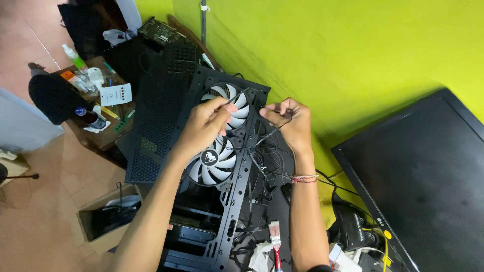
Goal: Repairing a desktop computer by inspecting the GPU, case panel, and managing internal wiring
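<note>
Left hand (204,126) pinches a thin dark stick-like tool (236,97), grip clamped on it; right hand (290,121) grip clamped on a thin black cable (267,135), both at frame centre over the upper white-bladed fan (237,112) in the black metal computer case frame (222,211). Judgement: keep the cable taut, steady the tool tip, stay clear of blades. Tool's long axis runs lower left to upper right, tip pointing upper right

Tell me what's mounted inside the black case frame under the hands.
Two white-bladed fans sit in the frame. The left hand covers part of both; loose black cables run beside them, below the right hand. What lies behind the fans is hidden.
</note>
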